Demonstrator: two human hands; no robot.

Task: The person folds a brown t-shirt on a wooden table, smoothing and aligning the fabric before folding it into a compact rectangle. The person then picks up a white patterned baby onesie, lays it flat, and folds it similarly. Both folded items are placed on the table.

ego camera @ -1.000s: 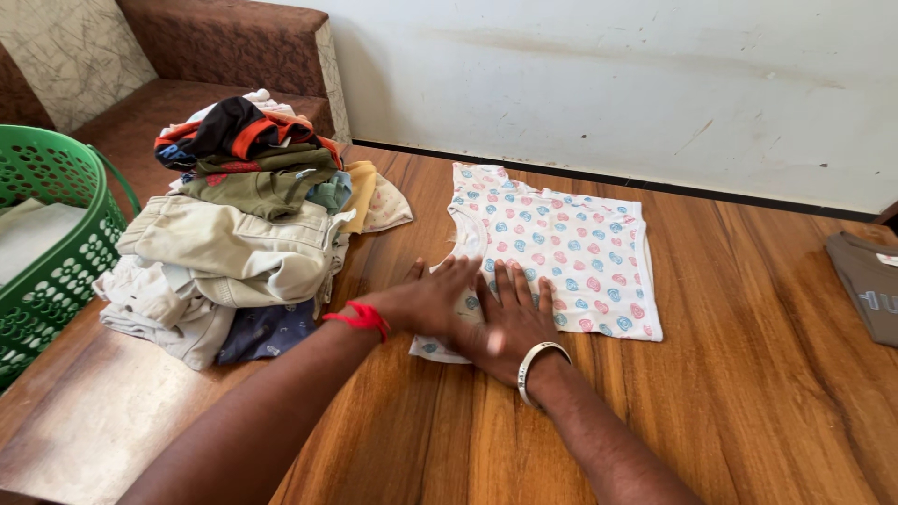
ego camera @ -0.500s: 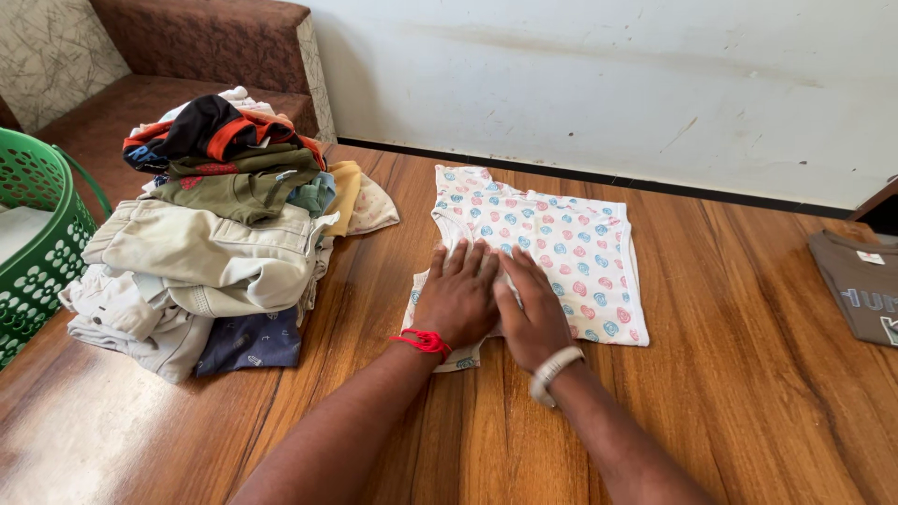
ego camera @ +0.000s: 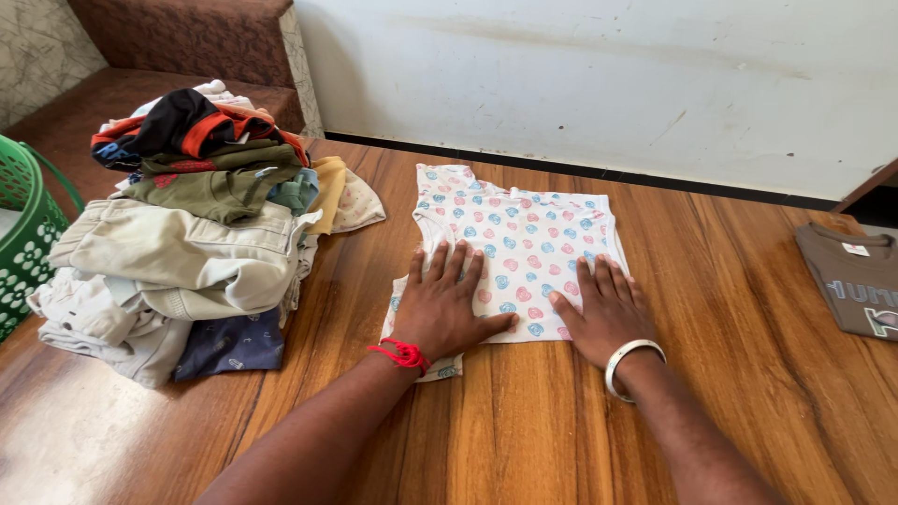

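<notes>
Pressing flat, left hand [ego camera: 444, 304] and right hand [ego camera: 603, 309] spread on patterned shirt [ego camera: 514, 234].

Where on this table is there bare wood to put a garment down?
Bare wood lies between the patterned shirt and the grey shirt, and along the near edge beside both arms. The left side is crowded by the clothes pile; both hands press the patterned shirt.

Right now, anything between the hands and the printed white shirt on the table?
Nothing visible. The left hand lies flat, palm down, on the near-left part of the printed shirt; the right hand lies flat on its near-right edge. The clothes pile sits to the left, apart from the shirt.
</notes>
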